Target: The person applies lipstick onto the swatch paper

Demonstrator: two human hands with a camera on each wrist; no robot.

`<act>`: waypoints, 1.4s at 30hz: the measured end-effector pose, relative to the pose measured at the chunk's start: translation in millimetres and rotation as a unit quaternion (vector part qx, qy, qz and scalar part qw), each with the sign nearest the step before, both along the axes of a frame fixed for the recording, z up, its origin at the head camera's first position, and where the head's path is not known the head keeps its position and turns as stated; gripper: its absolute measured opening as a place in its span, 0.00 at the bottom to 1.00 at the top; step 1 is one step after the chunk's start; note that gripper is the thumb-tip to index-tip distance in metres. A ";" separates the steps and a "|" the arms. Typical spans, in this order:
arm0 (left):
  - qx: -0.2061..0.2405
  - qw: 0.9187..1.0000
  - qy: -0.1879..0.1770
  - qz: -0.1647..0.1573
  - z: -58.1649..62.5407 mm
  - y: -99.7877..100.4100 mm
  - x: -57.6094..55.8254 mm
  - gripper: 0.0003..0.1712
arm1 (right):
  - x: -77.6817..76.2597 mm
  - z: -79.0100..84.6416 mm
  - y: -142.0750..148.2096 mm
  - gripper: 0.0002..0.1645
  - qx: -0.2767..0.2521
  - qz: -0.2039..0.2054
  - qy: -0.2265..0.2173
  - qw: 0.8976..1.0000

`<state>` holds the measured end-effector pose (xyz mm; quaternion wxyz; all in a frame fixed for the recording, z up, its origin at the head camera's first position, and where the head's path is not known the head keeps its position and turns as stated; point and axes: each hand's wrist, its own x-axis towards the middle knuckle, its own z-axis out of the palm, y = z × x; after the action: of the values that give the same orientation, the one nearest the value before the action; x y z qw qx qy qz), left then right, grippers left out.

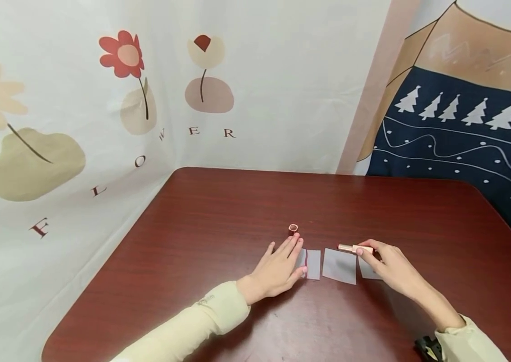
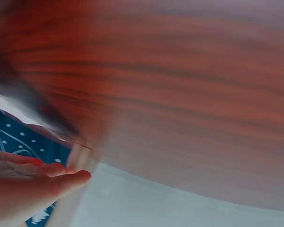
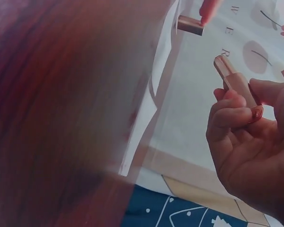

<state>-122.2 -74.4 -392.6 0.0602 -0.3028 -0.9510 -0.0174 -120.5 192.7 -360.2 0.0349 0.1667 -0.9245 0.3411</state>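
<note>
My right hand (image 1: 391, 264) pinches an uncapped lipstick (image 1: 349, 248) between thumb and fingers, held above the middle and right pieces of paper. In the right wrist view the lipstick (image 3: 236, 85) tilts up out of the curled fingers. My left hand (image 1: 275, 269) has its fingers straight over the left paper (image 1: 313, 265), which bears a dark red vertical streak and is partly covered by the hand. Just beyond the left fingertips, the lipstick cap (image 1: 293, 229) stands upright on the table. The left wrist view catches only part of the left hand (image 2: 33, 187).
The middle paper (image 1: 339, 266) and a right paper (image 1: 368, 269), partly behind the right hand, lie in a row on the dark red wooden table (image 1: 237, 211). A printed curtain (image 1: 273, 75) hangs behind the table. A black object (image 1: 428, 348) is by the right cuff.
</note>
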 end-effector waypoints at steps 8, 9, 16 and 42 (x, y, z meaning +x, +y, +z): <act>-0.022 0.999 -0.003 -0.044 18.4 21.4 3.4 0.37 | -10.6 7.5 4.1 0.13 -0.032 0.027 0.005 0.999; -0.020 0.999 -0.011 -0.048 20.5 23.1 0.8 0.37 | -12.1 8.6 4.4 0.13 -0.033 0.027 0.007 0.999; -0.027 0.997 -0.060 -0.037 26.6 24.9 -21.8 0.35 | -21.7 9.6 -1.3 0.19 0.008 0.034 0.033 0.999; -0.098 0.988 -0.117 0.014 -0.5 62.3 -24.9 0.36 | -21.4 -10.9 1.9 0.20 0.061 -0.001 0.022 0.998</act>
<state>-147.1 -12.1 -393.2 -0.0811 -0.2895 -0.9528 0.0417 -141.9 194.6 -371.1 0.0456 0.1753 -0.9426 0.2804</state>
